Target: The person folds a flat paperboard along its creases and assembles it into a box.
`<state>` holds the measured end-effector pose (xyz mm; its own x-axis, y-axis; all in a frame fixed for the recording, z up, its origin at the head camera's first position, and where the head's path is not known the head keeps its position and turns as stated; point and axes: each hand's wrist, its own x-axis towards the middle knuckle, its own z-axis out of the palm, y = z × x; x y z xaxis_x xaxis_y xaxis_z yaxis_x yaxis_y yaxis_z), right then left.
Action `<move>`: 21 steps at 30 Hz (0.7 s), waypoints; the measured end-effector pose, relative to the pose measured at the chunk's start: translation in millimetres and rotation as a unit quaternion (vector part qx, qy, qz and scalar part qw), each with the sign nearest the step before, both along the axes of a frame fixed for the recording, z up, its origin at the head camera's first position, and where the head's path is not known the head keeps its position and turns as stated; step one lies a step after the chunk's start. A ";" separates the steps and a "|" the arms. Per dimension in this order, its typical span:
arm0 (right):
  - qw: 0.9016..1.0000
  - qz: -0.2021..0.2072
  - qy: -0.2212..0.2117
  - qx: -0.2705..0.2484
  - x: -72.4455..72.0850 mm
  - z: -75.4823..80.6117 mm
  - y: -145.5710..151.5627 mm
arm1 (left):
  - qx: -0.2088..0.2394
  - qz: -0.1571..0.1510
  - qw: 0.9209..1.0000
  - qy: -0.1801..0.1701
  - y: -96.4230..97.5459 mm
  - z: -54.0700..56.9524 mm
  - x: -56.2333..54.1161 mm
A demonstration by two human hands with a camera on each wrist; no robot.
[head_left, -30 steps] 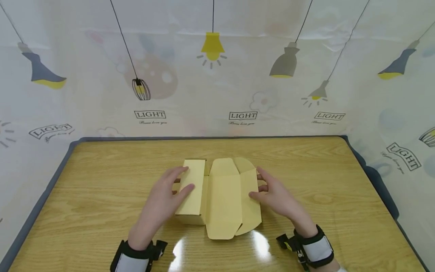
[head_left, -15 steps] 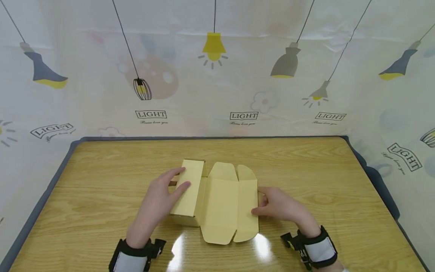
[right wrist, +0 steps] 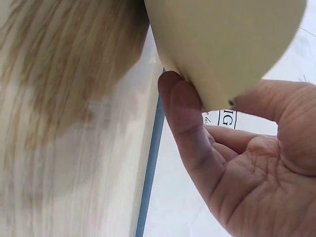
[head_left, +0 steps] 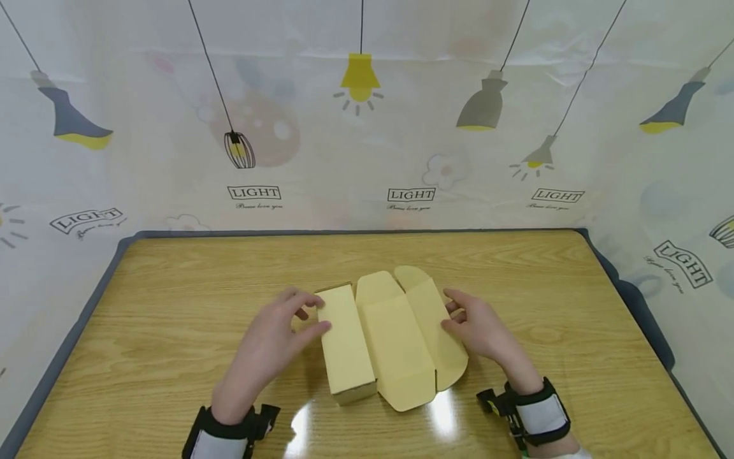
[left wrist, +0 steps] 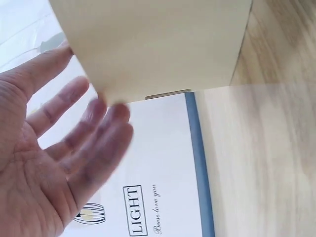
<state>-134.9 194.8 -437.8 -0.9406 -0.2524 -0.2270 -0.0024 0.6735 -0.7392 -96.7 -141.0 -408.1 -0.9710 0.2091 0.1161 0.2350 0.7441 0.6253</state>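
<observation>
A pale yellow cardboard box (head_left: 346,341) sits tilted on the table, its lid folded out to the right. The lid panel (head_left: 398,338) and its outer flap (head_left: 436,328) have rounded ends. My left hand (head_left: 278,328) touches the box's upper left edge with thumb and forefinger. In the left wrist view, the other fingers (left wrist: 116,143) are loosely extended beside the box wall (left wrist: 163,44). My right hand (head_left: 478,325) pinches the outer flap's right edge. The right wrist view has the flap (right wrist: 232,44) between thumb and fingers. The box's inside is hidden.
A wooden table (head_left: 201,274) with a dark blue edge lies under the box. Behind and at the sides hangs a white cloth (head_left: 321,140) printed with lamps. A strap with a camera is on each wrist.
The box has turned on the table, its near end swinging right. My right hand slid down the flap's edge, then back up and right with it. My left hand stays by the box's upper left edge.
</observation>
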 end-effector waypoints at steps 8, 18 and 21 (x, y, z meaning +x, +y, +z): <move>0.999 0.019 0.007 0.045 4.7 -4.0 4.9 | 0.001 -0.048 0.999 0.002 10.0 -11.5 -1.0; 0.998 0.026 -0.006 0.055 40.2 -2.8 24.0 | -0.003 -0.054 0.999 -0.008 14.7 -18.2 -2.1; 0.999 0.033 -0.019 0.031 42.6 -4.3 23.9 | -0.008 -0.047 0.999 -0.006 12.5 -16.9 -2.5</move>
<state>-92.3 218.6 -442.0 -0.9130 -0.2976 -0.2792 -0.0208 0.7174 -0.6964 -99.2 -128.5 -425.0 -0.9481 0.3015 0.1009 0.2975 0.7294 0.6160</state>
